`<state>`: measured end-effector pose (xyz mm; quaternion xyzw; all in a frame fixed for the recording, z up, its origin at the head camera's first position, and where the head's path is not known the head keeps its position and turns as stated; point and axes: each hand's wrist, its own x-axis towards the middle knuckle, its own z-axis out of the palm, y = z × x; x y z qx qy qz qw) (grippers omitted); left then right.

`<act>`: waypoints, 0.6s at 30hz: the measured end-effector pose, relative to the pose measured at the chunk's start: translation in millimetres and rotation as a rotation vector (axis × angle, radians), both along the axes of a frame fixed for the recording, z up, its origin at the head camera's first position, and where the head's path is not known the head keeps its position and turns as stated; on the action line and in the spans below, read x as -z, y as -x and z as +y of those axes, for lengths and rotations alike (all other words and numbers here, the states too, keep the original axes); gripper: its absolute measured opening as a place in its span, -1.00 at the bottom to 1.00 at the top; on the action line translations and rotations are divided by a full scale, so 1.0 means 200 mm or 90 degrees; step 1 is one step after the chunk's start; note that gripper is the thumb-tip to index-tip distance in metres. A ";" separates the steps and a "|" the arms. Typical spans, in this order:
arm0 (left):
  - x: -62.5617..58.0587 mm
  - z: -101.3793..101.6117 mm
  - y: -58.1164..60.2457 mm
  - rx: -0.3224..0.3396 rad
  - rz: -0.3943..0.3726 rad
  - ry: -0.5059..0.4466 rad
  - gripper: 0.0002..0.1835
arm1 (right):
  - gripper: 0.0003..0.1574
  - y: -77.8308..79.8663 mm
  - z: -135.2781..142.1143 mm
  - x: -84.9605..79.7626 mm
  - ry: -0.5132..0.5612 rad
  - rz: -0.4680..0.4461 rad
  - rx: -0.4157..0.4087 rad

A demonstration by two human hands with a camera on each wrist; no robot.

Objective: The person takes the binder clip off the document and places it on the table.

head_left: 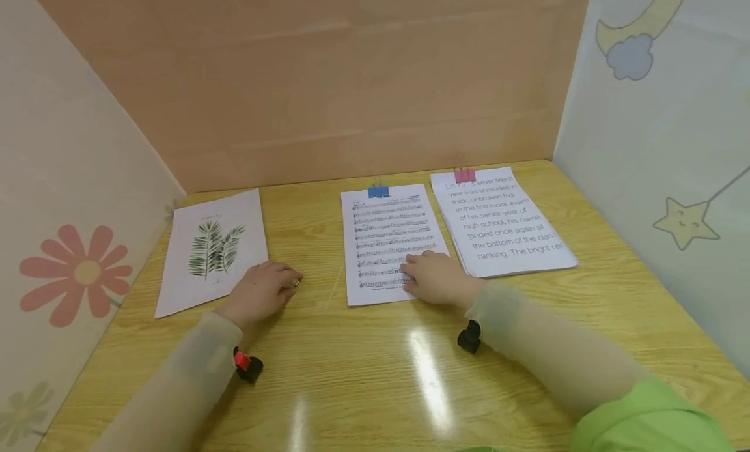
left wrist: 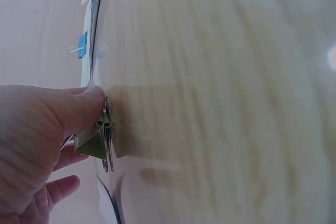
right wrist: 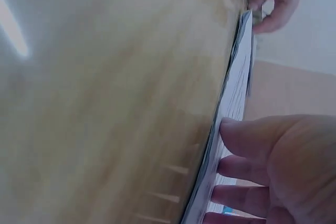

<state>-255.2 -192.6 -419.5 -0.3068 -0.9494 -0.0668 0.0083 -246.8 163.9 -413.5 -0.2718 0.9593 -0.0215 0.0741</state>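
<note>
Green binder clip (left wrist: 90, 146): located in the left-hand grip (head_left: 263, 290), just right of the lower right corner of the leaf print (head_left: 181, 250). The left-hand grip is narrow, with thumb and fingers pinching the clip; I cannot tell whether the clip touches the counter (head_left: 340, 374). The right-hand grip (head_left: 433, 277) is relaxed, and I see its fingers resting on the lower right part of the sheet music (head_left: 381, 237). A blue binder clip (head_left: 378, 192) is fitted at the top edge of the sheet music. Just beside it, on the right, I register the text stack (head_left: 498, 224), fitted with a pink binder clip (head_left: 465, 175) at its top edge. Leaf print, sheet music and text stack lie left to right on the counter
</note>
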 end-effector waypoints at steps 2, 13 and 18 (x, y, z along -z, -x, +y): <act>0.00 -0.01 0.00 -0.006 -0.002 0.001 -0.67 | -0.46 -0.04 -0.01 0.00 0.002 0.006 -0.011; -0.07 0.05 0.06 -0.067 -0.101 -0.102 -0.55 | -0.43 -0.21 -0.08 0.01 -0.034 0.042 -0.042; -0.15 0.24 0.11 -0.198 -0.285 -0.328 -0.44 | -0.41 -0.27 -0.10 0.00 -0.056 0.062 -0.058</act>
